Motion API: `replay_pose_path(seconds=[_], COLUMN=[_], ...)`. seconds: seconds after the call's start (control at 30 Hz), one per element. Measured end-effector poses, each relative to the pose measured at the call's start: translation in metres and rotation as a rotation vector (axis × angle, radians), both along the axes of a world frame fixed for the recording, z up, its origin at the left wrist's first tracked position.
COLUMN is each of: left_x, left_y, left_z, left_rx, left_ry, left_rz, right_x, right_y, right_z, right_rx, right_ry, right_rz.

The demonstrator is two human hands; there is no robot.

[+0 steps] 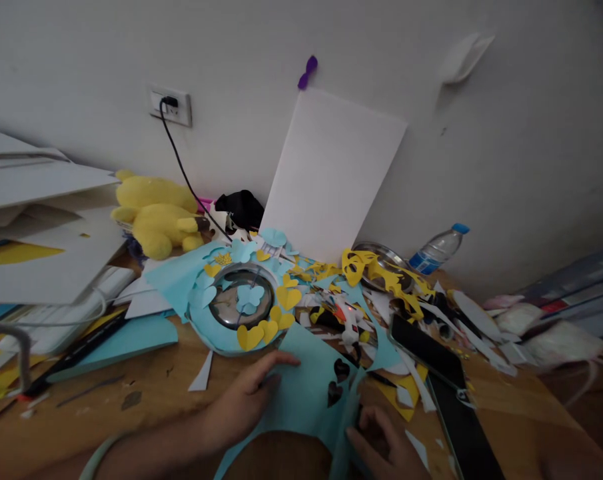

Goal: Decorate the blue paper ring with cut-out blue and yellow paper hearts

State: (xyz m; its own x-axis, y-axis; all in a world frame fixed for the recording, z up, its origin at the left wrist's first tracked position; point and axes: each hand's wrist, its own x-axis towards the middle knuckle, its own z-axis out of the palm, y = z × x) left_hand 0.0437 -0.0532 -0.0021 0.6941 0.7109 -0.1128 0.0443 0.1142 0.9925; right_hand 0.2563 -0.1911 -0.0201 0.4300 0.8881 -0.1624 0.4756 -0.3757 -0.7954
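A light-blue sheet of paper with a curved cut along its near side lies in front of me. My left hand rests on its left part, index finger stretched out and thumb apart, holding nothing. At the right, the sheet is turned up into a narrow fold. My right hand is closed at this fold, with thumb and bent fingers at the paper's edge. Two dark hearts lie on the sheet. Just beyond is a round blue paper ring decorated with yellow hearts and blue butterfly shapes around a shiny centre.
Paper scraps and a glue gun clutter the middle. Phones lie at right, with a water bottle behind. A yellow plush toy sits back left. A white sheet leans on the wall.
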Motion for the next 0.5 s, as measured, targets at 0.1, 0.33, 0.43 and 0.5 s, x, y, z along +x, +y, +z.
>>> replay_pose_path(seconds=[0.1,0.33,0.43,0.5], left_x=[0.0,0.003,0.004,0.004], left_y=[0.0,0.001,0.001,0.001], left_z=[0.002,-0.001,0.0,0.002], left_rx=[-0.087,-0.401,-0.511,-0.568], left_ry=[-0.032,-0.247,-0.333,-0.387], left_rz=[-0.019,-0.117,-0.146,-0.144], right_x=[0.006,-0.008,-0.009,-0.005], right_y=[0.003,0.011,0.014,0.013], right_z=[0.001,0.002,0.003,0.007], right_rx=[-0.042,0.079,0.128,0.118], right_ry=[0.05,0.753,0.95,0.958], right_rz=[-0.01,-0.16,-0.042,0.044])
